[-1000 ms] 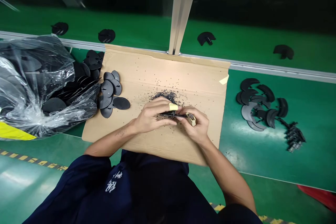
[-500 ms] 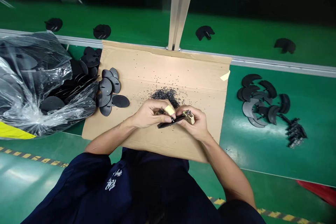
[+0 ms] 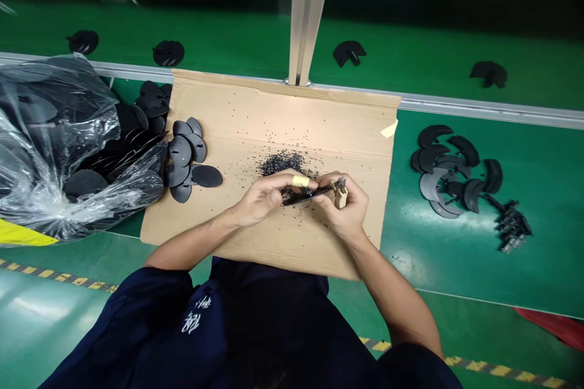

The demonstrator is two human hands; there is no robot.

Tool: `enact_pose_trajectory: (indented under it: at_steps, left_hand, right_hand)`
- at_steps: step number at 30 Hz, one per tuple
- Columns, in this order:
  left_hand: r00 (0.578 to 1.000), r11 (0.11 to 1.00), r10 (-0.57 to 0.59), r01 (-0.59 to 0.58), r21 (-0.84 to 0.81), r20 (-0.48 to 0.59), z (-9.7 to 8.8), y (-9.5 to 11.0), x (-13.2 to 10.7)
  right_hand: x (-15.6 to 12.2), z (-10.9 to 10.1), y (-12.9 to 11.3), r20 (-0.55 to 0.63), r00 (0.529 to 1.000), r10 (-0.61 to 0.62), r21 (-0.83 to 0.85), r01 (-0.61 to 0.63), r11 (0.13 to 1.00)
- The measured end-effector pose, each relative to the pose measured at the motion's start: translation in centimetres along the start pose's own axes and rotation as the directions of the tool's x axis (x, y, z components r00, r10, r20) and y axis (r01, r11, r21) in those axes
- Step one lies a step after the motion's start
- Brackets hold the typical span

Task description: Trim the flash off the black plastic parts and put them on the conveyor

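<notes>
In front of me both hands meet at a thin black disc [image 3: 297,199], seen nearly edge-on and tilted. My left hand [image 3: 260,199] steadies its left part, the index fingertip pressed on top near a small dark piece [image 3: 308,192]. Pale yellow tape [image 3: 300,181] wraps that index finger. The thumb sits at the disc's left edge; the other fingers are hidden. My right hand [image 3: 347,209] pinches the disc's right end. Also in the right hand is a tan piece with a dark metal tip [image 3: 340,194], its kind unclear. Tiny black bits [image 3: 283,162] lie heaped just beyond the hands.
Cardboard [image 3: 255,243] covers the green table [image 3: 456,267]. Left are loose black discs [image 3: 207,176] and a clear plastic bag [image 3: 59,194] of more. Right lie curved black pieces [image 3: 465,149] and black stems [image 3: 511,225]. A metal post [image 3: 310,18] rises behind.
My left thumb has drawn back from the small dark piece on the disc, and the index finger has straightened over it. Both hands and the disc have risen slightly; the right hand has shifted right.
</notes>
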State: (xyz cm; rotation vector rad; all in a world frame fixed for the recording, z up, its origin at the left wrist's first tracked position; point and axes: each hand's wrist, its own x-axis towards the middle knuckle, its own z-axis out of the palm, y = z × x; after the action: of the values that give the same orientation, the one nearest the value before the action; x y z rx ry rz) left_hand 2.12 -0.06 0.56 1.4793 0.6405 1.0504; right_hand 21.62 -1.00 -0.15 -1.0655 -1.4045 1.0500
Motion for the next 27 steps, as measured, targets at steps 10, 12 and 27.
enact_pose_trajectory:
  at_steps: [10,12,27]
  left_hand:
    - [0.981,0.896,0.146,-0.076,0.438,-0.126,-2.2,0.5,0.7]
    - [0.982,0.882,0.157,-0.091,0.462,-0.106,-2.5,0.5,0.7]
    - [0.984,0.899,0.155,-0.106,0.425,-0.083,-2.3,-0.2,0.2]
  right_hand:
    - [0.8,-0.9,0.8,0.2,0.955,-0.221,-0.404,0.286,0.869]
    - [0.9,-1.0,1.2,0.257,0.933,-0.252,-0.484,0.35,0.802]
    - [0.7,-1.4,1.3,0.367,0.873,-0.322,-0.699,0.487,0.523]
